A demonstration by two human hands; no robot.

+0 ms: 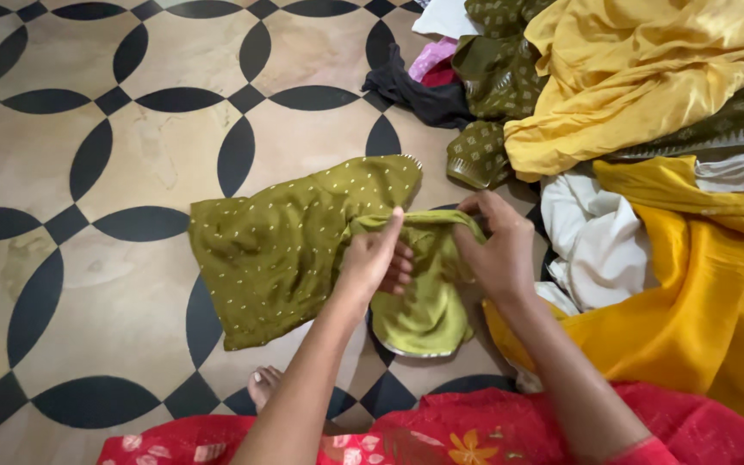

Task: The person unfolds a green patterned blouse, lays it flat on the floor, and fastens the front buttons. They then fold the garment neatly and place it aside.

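An olive-green garment (277,245) with small pale dots lies spread on the patterned floor in front of me. Its lighter green inner lining (428,314) shows at the right end. My left hand (376,258) pinches the folded upper edge of the garment from the left. My right hand (497,245) grips the same edge from the right, fingers curled over the fabric. Both hands hold the cloth a little apart from each other.
A heap of clothes fills the right side: mustard-yellow cloth (639,77), bright yellow fabric (699,293), a white piece (596,237), dark olive patterned cloth (497,77) and a black item (415,95). My red floral clothing (475,435) and a bare foot (264,385) are at the bottom. The floor (88,172) has beige tiles with black curved shapes.
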